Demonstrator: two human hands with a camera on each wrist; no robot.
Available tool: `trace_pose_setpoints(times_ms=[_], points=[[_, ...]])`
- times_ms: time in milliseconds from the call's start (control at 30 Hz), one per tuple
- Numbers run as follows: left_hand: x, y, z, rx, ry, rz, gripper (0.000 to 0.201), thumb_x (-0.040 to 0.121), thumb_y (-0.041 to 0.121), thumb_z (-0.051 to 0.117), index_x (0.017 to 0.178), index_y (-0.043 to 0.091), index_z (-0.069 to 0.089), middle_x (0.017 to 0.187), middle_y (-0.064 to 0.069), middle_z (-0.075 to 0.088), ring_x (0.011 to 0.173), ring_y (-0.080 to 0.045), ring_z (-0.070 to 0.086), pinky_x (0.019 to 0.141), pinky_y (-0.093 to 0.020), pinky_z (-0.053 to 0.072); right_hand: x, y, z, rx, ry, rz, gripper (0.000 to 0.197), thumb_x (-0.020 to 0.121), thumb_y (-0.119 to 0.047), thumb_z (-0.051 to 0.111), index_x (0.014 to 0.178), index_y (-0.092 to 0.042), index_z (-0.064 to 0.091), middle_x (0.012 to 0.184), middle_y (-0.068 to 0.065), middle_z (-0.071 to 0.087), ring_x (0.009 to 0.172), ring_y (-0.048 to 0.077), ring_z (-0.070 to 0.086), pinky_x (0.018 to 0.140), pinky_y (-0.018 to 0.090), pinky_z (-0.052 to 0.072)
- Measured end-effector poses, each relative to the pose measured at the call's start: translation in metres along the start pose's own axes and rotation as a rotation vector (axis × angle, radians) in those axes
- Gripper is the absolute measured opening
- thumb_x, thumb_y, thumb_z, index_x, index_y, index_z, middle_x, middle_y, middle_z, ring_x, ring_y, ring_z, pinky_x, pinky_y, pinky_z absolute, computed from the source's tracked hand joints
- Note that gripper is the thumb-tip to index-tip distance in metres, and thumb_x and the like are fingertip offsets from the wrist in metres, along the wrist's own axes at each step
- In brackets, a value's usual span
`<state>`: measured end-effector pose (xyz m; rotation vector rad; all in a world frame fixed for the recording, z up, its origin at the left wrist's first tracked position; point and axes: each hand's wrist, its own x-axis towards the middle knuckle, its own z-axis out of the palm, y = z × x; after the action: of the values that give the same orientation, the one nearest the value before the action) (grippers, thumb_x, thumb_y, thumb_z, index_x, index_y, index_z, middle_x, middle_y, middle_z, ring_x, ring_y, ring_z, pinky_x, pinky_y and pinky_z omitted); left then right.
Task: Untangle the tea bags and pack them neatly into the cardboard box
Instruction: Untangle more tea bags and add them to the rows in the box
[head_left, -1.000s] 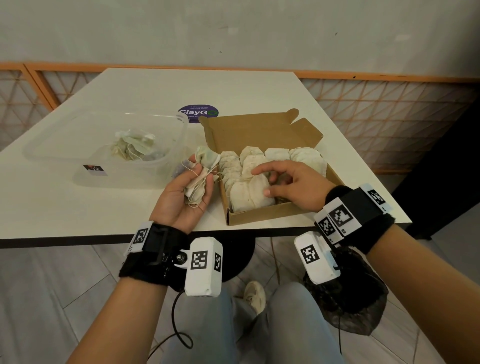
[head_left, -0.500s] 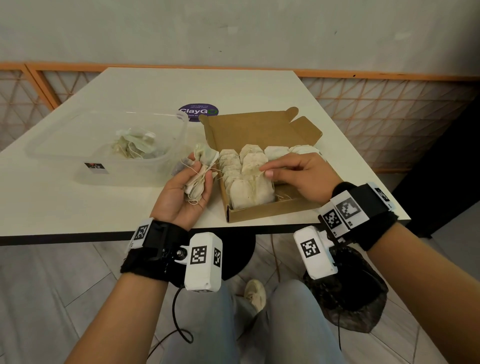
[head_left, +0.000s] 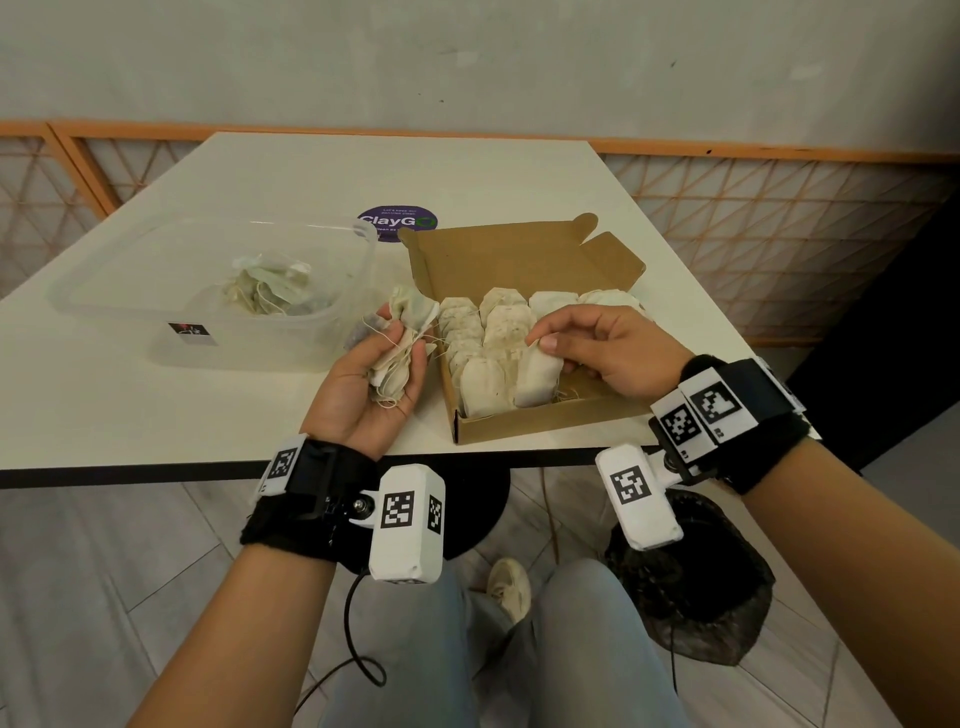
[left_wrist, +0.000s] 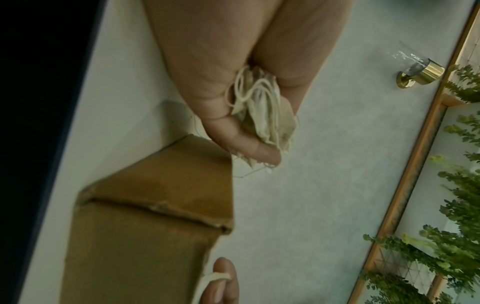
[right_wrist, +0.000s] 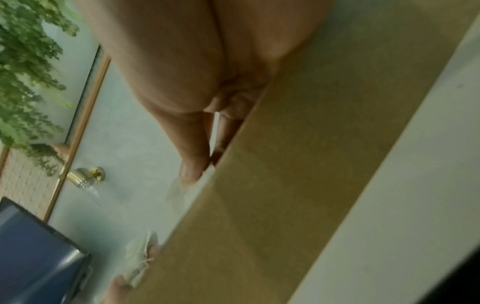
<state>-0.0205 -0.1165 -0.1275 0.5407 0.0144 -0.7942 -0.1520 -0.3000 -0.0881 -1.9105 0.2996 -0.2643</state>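
The right hand (head_left: 605, 353) has a narrow grip, thumb and fingertips pinching the top of a tea bag (head_left: 537, 376) that stands nearly upright at the front of the cardboard box (head_left: 545, 415), its long axis running from the box floor up toward the fingers. The left hand (head_left: 363, 395), palm up just left of the box, closes its grip around a bundle of tangled tea bags (head_left: 400, 348) with loose strings trailing out; the bundle's length runs along the palm toward the far edge of the worktop (head_left: 130, 405). The box sits near the front right corner of the worktop, lid flap open at the back, rows of bags packed inside. A clear plastic tub (head_left: 104, 306) toward the left edge holds more tangled bags (head_left: 270, 291).
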Motion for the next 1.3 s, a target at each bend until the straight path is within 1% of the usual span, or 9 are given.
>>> trace_pose_setpoints(times_ms=[133,267,400,567,667,767,967,1167,1300], points=[[-0.001,0.000,0.001,0.000,-0.008,-0.005,0.023,0.074,0.007,0.059,0.095,0.015,0.065,0.087,-0.002,0.072,0.081,-0.014,0.069,0.056,-0.020,0.055,0.002,0.005,0.008,-0.076,-0.018,0.002,0.019,0.086,-0.010,0.061,0.105,-0.012,0.067,0.082,0.003,0.066,0.073,0.003,0.059,0.072,0.008,0.043],[-0.002,0.000,0.001,-0.003,-0.006,-0.008,0.022,0.074,0.007,0.059,0.094,0.015,0.065,0.089,-0.003,0.072,0.082,-0.015,0.069,0.055,-0.020,0.055,0.002,0.006,0.002,-0.043,0.074,0.055,0.029,0.082,-0.014,0.067,0.109,-0.021,0.059,0.075,-0.002,0.065,0.063,0.000,0.057,0.065,0.011,0.043],[-0.002,-0.001,0.002,-0.012,0.012,-0.006,0.015,0.083,0.006,0.056,0.093,0.014,0.064,0.086,-0.003,0.072,0.078,-0.014,0.069,0.054,-0.020,0.055,0.002,0.003,-0.004,-0.089,0.007,0.166,0.040,0.075,-0.003,0.072,0.106,-0.020,0.054,0.079,0.003,0.067,0.054,0.000,0.057,0.055,0.011,0.043],[-0.002,0.000,0.001,-0.015,0.000,-0.010,0.020,0.078,0.006,0.058,0.095,0.014,0.065,0.086,-0.003,0.072,0.076,-0.014,0.070,0.055,-0.021,0.055,0.005,0.003,0.001,-0.146,-0.035,0.190,0.047,0.075,-0.006,0.074,0.114,-0.019,0.052,0.067,-0.004,0.067,0.055,-0.002,0.058,0.066,0.015,0.042],[-0.002,0.000,0.001,-0.008,-0.008,-0.016,0.022,0.076,0.007,0.059,0.096,0.014,0.065,0.093,-0.004,0.071,0.084,-0.015,0.068,0.055,-0.021,0.055,0.004,0.002,0.001,-0.056,-0.006,0.186,0.046,0.076,-0.002,0.071,0.115,-0.017,0.052,0.068,0.002,0.066,0.055,0.006,0.058,0.060,0.018,0.046],[-0.002,-0.001,0.000,-0.008,-0.006,-0.011,0.023,0.075,0.006,0.059,0.097,0.014,0.064,0.089,-0.003,0.072,0.078,-0.014,0.071,0.055,-0.021,0.055,0.003,0.000,-0.006,0.061,-0.014,0.181,0.047,0.078,0.004,0.067,0.119,-0.013,0.050,0.068,0.007,0.062,0.052,0.006,0.058,0.052,0.014,0.047],[-0.003,0.000,0.002,-0.015,-0.004,-0.007,0.024,0.075,0.006,0.059,0.097,0.014,0.064,0.087,-0.004,0.073,0.074,-0.014,0.071,0.055,-0.021,0.056,0.004,0.002,-0.001,-0.190,-0.154,0.215,0.051,0.074,-0.007,0.075,0.117,-0.022,0.053,0.067,-0.004,0.068,0.063,0.005,0.062,0.072,0.017,0.044],[-0.003,0.000,0.003,-0.004,-0.002,-0.012,0.025,0.074,0.007,0.060,0.098,0.014,0.064,0.090,-0.004,0.072,0.078,-0.015,0.070,0.056,-0.021,0.056,0.006,0.003,-0.001,-0.286,-0.138,0.231,0.083,0.068,-0.009,0.080,0.134,-0.026,0.032,0.076,0.001,0.066,0.069,0.010,0.060,0.072,0.020,0.044],[-0.003,-0.001,0.003,0.001,-0.002,-0.013,0.025,0.074,0.007,0.059,0.098,0.014,0.065,0.093,-0.005,0.071,0.084,-0.015,0.068,0.055,-0.020,0.055,0.006,0.004,0.006,-0.339,-0.055,0.224,0.094,0.066,-0.010,0.081,0.139,-0.027,0.024,0.088,0.016,0.068,0.079,0.018,0.063,0.080,0.025,0.047]])
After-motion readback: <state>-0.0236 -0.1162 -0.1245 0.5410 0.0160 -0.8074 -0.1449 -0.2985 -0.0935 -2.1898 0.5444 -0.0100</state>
